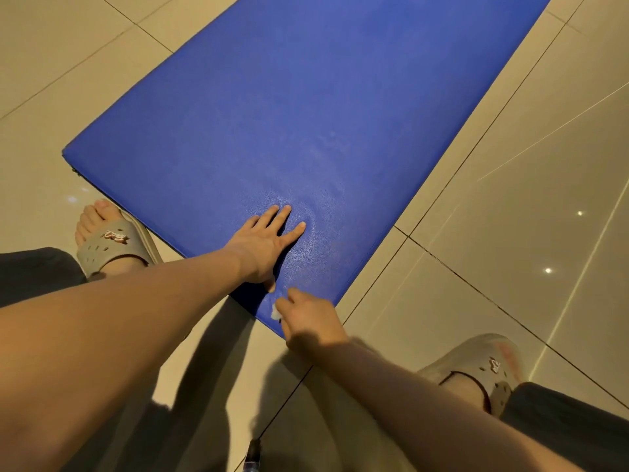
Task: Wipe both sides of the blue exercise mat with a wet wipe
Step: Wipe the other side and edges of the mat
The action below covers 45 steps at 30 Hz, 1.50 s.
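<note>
- The floor (510,233) is glossy beige tile with thin dark grout lines, and it shows small bright spots of reflected light on the right and near the left foot.
- The blue mat (289,114) lies flat on this floor, set at a slant to the grout lines. Its far end runs out of the top of the view.
- The mat's top is finely grained, with a faint paler smear just beyond the fingertips.
- The left hand (265,243) rests palm-down on the mat near its near short edge, fingers straight and spread apart. The surface dimples slightly around the fingertips.
- The right hand (309,318) is at the mat's nearest corner, fingers curled together and pinching a small white wipe (275,313) against the mat. Only a scrap of the wipe shows.
- The near short edge runs from the left corner down to the corner under the right hand. The long right edge runs straight up and away.
- A beige slipper (115,243) on the left foot sits just beside the near short edge; whether it touches the mat I cannot tell.
- The other slipper (486,366) stands on bare tile, apart from the mat's right edge.
- Open tile lies along both long sides of the mat, wider on the right.
- A small dark object (253,451) lies at the bottom of the view, too cut off to identify.
</note>
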Tool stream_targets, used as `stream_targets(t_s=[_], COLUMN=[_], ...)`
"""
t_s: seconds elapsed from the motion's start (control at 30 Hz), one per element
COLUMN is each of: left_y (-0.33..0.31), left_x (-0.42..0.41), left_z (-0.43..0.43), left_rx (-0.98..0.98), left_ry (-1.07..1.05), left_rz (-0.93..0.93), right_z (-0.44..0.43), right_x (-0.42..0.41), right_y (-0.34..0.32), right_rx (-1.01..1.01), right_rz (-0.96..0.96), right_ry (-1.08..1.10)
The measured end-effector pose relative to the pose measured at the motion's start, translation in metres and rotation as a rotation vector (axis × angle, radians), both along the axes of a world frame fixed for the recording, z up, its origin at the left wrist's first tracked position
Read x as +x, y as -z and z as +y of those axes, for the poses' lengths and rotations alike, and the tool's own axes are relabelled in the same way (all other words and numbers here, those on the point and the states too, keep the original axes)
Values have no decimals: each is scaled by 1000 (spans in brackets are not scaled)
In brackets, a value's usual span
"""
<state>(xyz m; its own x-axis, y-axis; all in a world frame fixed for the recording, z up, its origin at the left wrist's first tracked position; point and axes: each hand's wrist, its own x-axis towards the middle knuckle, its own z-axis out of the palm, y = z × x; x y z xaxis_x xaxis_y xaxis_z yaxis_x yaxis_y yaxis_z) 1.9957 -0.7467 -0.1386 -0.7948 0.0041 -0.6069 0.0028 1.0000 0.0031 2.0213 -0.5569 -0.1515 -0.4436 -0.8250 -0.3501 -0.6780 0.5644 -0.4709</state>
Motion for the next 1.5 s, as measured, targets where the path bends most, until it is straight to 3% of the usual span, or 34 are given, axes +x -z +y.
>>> stream_targets(t_s=[0.1, 0.27, 0.47, 0.53, 0.63, 0.8, 0.87, 1.07, 1.17, 1.27, 1.5], left_y=[-1, -2, -10, -16, -23, -14, -8, -3, 0, 2, 1], left_x=[1, 3, 7, 3, -5, -10, -11, -9, -8, -8, -7], left_z=[-1, -4, -15, -31, -59, -66, -62, -62, -63, -63, -64], left_rx=[17, 80, 140, 121, 41, -27, -41, -19, -18, -20, -19], left_ry=[-7, -57, -194, -313, -449, -471, -475, -493, -488, -489, -495], left_rz=[12, 31, 113, 150, 78, -74, -54, -41, -22, -20, -32], right_z=[5, 17, 15, 2, -15, -16, -13, 4, -1, -20, -44], right_x=[-17, -118, -162, -136, -80, -41, -68, -186, -185, -139, -23], right_y=[7, 11, 9, 7, 4, 5, 11, 18, 21, 23, 24], right_rx=[-72, -58, 22, -18, -68, -70, -95, -80, -80, -121, -133], right_rz=[119, 318, 340, 284, 210, 94, 153, 307, 313, 253, 5], right_ry=[-112, 371, 594, 552, 313, -153, -128, 531, 603, 558, 24])
